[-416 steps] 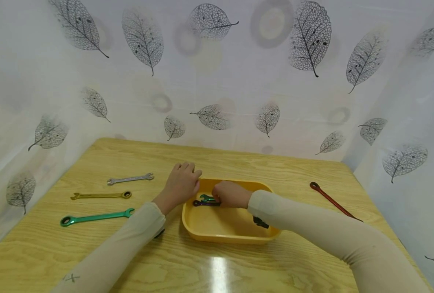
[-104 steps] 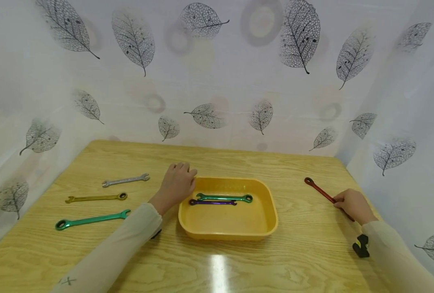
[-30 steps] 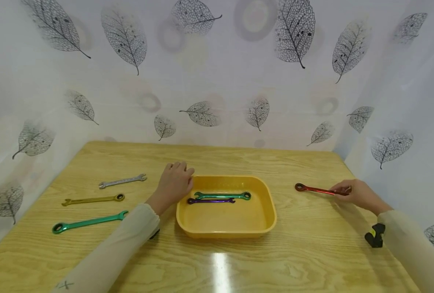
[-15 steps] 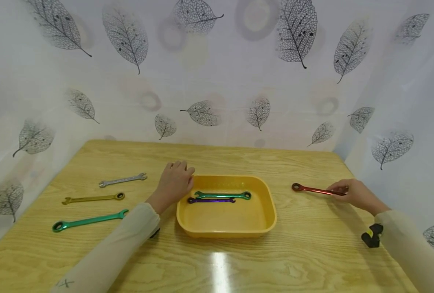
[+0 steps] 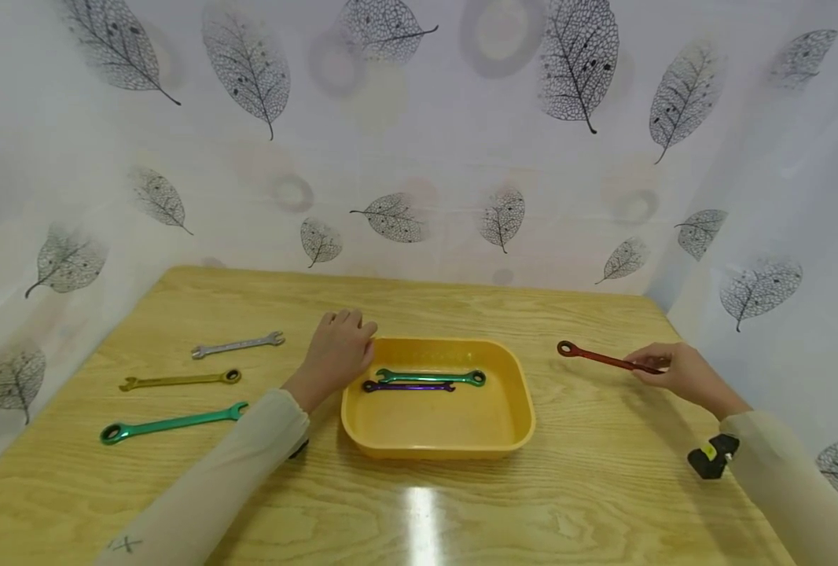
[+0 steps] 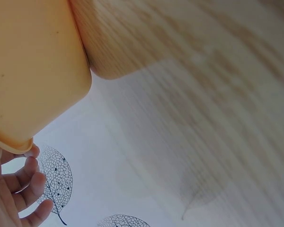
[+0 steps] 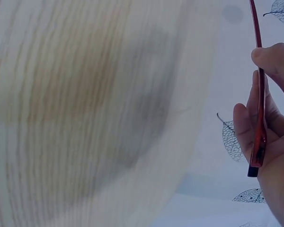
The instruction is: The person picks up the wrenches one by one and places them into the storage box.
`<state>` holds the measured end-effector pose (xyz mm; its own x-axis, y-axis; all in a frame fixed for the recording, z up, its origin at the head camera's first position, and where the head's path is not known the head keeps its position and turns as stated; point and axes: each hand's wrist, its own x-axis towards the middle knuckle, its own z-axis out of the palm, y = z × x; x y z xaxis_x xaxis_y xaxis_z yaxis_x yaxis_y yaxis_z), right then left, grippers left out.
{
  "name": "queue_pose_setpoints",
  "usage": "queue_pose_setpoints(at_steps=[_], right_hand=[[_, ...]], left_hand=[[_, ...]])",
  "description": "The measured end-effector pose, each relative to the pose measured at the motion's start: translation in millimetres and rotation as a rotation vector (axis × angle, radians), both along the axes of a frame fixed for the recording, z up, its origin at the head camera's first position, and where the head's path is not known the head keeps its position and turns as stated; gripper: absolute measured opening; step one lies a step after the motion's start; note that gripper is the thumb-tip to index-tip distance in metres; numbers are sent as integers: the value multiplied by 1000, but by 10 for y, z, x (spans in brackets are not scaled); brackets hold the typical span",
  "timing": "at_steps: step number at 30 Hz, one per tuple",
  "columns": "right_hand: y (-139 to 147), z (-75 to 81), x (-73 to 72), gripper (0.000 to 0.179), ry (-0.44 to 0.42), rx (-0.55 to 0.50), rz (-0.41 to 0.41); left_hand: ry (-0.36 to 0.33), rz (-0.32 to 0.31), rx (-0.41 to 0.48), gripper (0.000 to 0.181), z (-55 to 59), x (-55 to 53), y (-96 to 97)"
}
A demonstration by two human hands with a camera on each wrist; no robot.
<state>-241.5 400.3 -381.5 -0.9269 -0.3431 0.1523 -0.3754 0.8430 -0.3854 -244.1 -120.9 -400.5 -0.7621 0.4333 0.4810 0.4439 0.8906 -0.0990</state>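
The yellow rectangular plastic tray (image 5: pixel 436 453) stood on the wood-grained counter (image 5: pixel 575 487). Right of it, the right hand (image 5: pixel 682 374) pinched the red metal ring-ended wrench (image 5: pixel 599 358), newly raised, presumably free to carry. The left hand (image 5: pixel 336 346), half-curled, gripped the tray's rim.

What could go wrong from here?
1. The right hand pinches the red wrench toward one end, so the unsupported length could dip or twist loose.
2. If the red wrench goes into the tray, it might clatter onto the green wrench and purple wrench lying close together there.
3. The left hand is at the tray's rim; pulling could shift it.
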Motion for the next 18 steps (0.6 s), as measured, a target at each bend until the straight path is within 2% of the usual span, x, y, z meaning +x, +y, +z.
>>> queue_pose_setpoints(at_steps=[11,18], right_hand=[[-184,203,33,21,-30,-127,-36],[-356,349,58,25,-61,-173,-50]], left_hand=[[-2,-10,3,9,6,3,-6],[1,-12,-3,10,20,6,3]])
